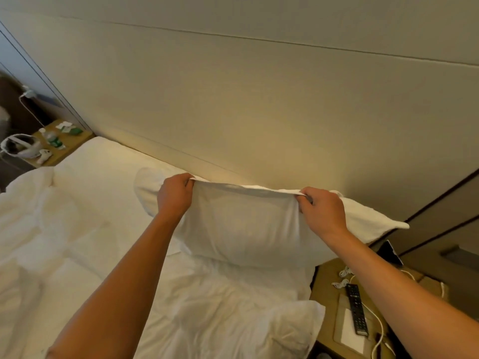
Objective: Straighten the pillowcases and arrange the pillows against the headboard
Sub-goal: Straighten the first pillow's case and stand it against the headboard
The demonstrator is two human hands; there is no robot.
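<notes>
Left hand (175,194) and right hand (322,211) pinch pillow (246,229), seemingly against headboard (259,112).

One head-worn wide-angle camera looked forward and down from close above the rumpled white bed (77,229), facing the beige padded headboard (259,112); both forearms reached into view.
</notes>
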